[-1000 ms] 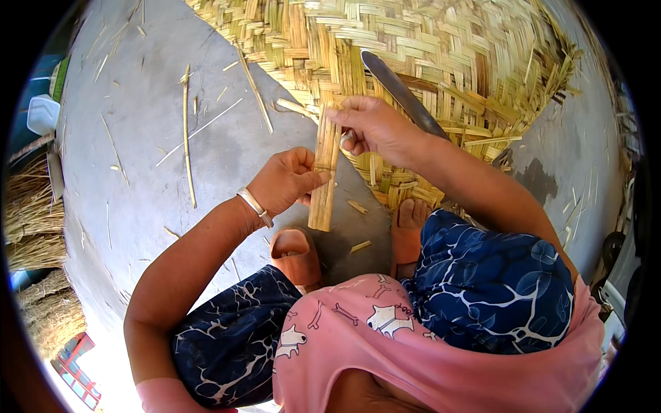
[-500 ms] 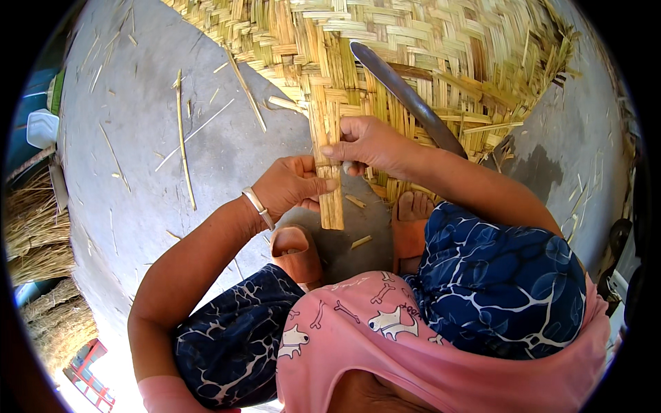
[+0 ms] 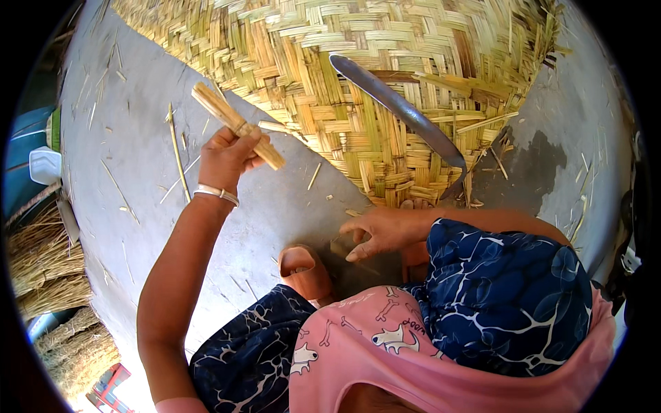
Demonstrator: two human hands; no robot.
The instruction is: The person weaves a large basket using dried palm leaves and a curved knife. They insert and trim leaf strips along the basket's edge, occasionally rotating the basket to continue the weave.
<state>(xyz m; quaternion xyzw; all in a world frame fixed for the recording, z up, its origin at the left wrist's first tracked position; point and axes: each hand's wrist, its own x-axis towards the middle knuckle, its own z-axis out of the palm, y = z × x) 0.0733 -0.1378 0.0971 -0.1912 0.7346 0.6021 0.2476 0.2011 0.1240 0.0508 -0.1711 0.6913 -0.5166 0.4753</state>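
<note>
My left hand is closed round a short, flat piece of split reed, held at a slant above the floor to the left of the mat. My right hand hovers low before my knees, fingers apart and holding nothing I can make out. Beyond it spreads a large woven reed mat in yellow and green. A long, dark curved blade lies across the mat; where it ends near my right forearm, I cannot make out a handle.
Loose reed strips litter the grey concrete floor. An orange sandal is on my left foot, with the other partly behind my right hand. Bundles of dry stalks and a white plastic container stand at the far left.
Both hands were on the reed piece over the mat's edge. My right hand has let go and dropped back; my left has carried the piece away to the left.
</note>
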